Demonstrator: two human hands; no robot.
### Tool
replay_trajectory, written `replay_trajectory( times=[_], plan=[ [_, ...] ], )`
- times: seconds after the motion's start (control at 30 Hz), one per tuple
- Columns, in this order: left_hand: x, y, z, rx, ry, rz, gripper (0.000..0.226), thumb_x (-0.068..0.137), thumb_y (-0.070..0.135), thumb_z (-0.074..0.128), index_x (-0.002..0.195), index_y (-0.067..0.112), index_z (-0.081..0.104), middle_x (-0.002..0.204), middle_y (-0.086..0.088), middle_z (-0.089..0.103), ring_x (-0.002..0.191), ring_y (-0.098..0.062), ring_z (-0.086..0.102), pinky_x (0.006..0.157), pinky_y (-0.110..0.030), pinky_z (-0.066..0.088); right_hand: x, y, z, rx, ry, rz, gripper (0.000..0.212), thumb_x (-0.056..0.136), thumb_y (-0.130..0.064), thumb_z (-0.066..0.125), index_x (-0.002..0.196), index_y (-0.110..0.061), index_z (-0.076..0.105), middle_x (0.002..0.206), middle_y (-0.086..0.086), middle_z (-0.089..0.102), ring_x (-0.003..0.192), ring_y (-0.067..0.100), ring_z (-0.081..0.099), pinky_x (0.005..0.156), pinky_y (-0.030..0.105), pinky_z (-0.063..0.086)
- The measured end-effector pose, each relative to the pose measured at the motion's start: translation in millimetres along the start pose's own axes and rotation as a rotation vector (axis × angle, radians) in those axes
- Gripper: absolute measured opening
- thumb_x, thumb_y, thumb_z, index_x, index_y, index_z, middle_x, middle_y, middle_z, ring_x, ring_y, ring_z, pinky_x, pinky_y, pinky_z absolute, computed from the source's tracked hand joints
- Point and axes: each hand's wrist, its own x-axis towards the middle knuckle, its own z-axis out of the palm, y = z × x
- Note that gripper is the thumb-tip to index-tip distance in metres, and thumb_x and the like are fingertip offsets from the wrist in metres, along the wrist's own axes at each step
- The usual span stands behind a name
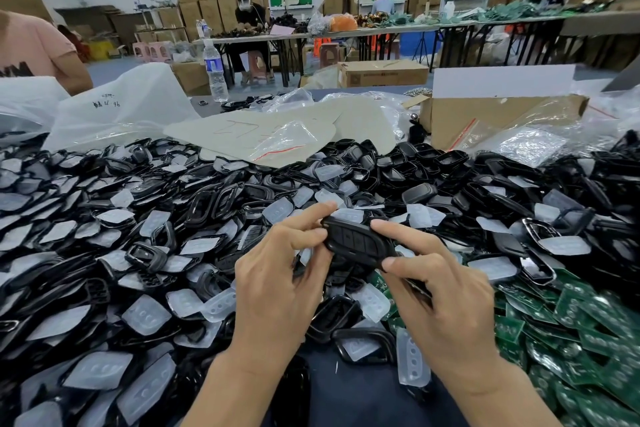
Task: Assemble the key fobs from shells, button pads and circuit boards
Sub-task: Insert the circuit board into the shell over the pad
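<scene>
Plastics, matt and glossy
Matt black plastic key fob (356, 241) between the fingers (311, 215); leftward glossy black shells (204, 204), frosted translucent button pads (147, 315); rightward shiny green circuit boards (571, 315).

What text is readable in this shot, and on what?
"96": handwritten on the white plastic bag, after marks I cannot read.
Red scrawl on the grey sheet: illegible.
Label on the water bottle: blurred.
Print on the cardboard box: too small.
Dark letters on the pink shirt: cut off, unreadable.
Button marks on the key fob: blurred.
</scene>
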Motion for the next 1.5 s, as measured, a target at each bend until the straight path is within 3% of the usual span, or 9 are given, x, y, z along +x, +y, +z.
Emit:
replay_trajectory(
  times=[0.63,0.87,0.93,1.0,1.1,1.2,1.27,1.4,1.5],
  plan=[
    [-1.9,-5.8,1.2,0.034,-0.019,-0.054,0.023,0.094,0.023,0.061,0.107,0.031,0.043,0.125,0.024,0.063,0.099,0.002,0.065,0.082,-0.01,0.046,-0.2,0.5,1.1,-0.029,0.021,-0.011,0.018,0.093,-0.007,0.064,0.093,-0.018,0.049,0.12,0.001,0.064,0.045,0.01,0.042,0.039,0.02,0.036],
    [-2.6,-11.8,2.1,0.11,-0.079,0.057,0.012,0.099,0.026,0.057,0.111,0.027,0.053,0.124,0.013,0.063,0.099,0.005,0.06,0.08,-0.012,0.048,-4.3,2.4,2.3,0.007,0.006,0.06,0.009,0.1,-0.018,0.059,0.094,-0.02,0.052,0.122,-0.002,0.066,0.057,0.008,0.055,0.044,0.022,0.043],
    [-3.1,-12.3,1.9,0.108,-0.093,0.041,0.009,0.101,0.029,0.055,0.109,0.027,0.055,0.123,0.013,0.062,0.098,0.005,0.06,0.077,-0.013,0.049,-6.3,0.8,4.2,0.044,-0.029,0.183,0.007,0.097,-0.022,0.06,0.097,-0.025,0.053,0.125,-0.011,0.061,0.075,0.008,0.064,0.049,0.025,0.049],
    [-4.8,-10.8,3.2,0.101,-0.122,-0.004,0.008,0.099,0.03,0.056,0.107,0.028,0.056,0.119,0.016,0.064,0.098,0.006,0.061,0.074,-0.012,0.049,-5.4,-2.9,6.0,0.107,-0.082,0.403,0.01,0.096,-0.034,0.063,0.102,-0.035,0.055,0.128,-0.025,0.058,0.095,-0.004,0.062,0.062,0.014,0.051],
    [-4.1,-4.9,7.2,0.04,-0.186,-0.308,0.008,0.095,0.037,0.063,0.1,0.039,0.057,0.098,0.022,0.068,0.087,0.002,0.064,0.069,-0.01,0.047,-0.1,-5.6,7.7,0.265,-0.055,0.775,0.024,0.086,-0.05,0.067,0.107,-0.05,0.056,0.119,-0.037,0.06,0.105,-0.017,0.057,0.08,0.002,0.043],
    [10.3,-10.2,14.0,-0.039,-0.284,-0.669,0.012,0.093,0.035,0.069,0.092,0.038,0.058,0.09,0.026,0.067,0.082,0.004,0.064,0.069,-0.008,0.045,8.6,-0.5,7.2,0.464,0.022,1.078,0.025,0.082,-0.052,0.071,0.103,-0.051,0.057,0.105,-0.023,0.069,0.063,0.002,0.063,0.057,0.025,0.052],
    [36.1,-17.5,25.8,-0.097,-0.384,-0.794,0.01,0.094,0.03,0.068,0.092,0.033,0.059,0.083,0.014,0.071,0.072,0.001,0.064,0.069,-0.016,0.051,10.5,6.6,6.6,0.617,0.056,1.253,0.023,0.086,-0.049,0.071,0.105,-0.042,0.06,0.082,-0.01,0.071,0.043,0.011,0.049,0.042,0.023,0.045],
    [104.8,-37.9,61.6,-0.448,-0.391,-1.086,0.023,0.097,0.016,0.065,0.114,0.006,0.054,0.089,-0.013,0.068,0.072,-0.021,0.061,0.061,-0.023,0.058,9.2,16.4,10.4,0.903,0.104,1.459,0.012,0.099,-0.024,0.061,0.109,-0.019,0.062,0.099,0.001,0.077,0.04,0.013,0.041,0.039,0.024,0.038],
    [127.9,-61.2,63.2,-0.329,-0.39,-1.145,0.035,0.099,0.021,0.063,0.123,0.006,0.043,0.091,-0.017,0.062,0.074,-0.024,0.058,0.064,-0.029,0.057,5.3,16.6,12.4,1.033,0.106,1.523,0.014,0.1,-0.007,0.048,0.106,-0.015,0.058,0.1,0.007,0.075,0.041,0.016,0.041,0.038,0.026,0.037]
  ],
)
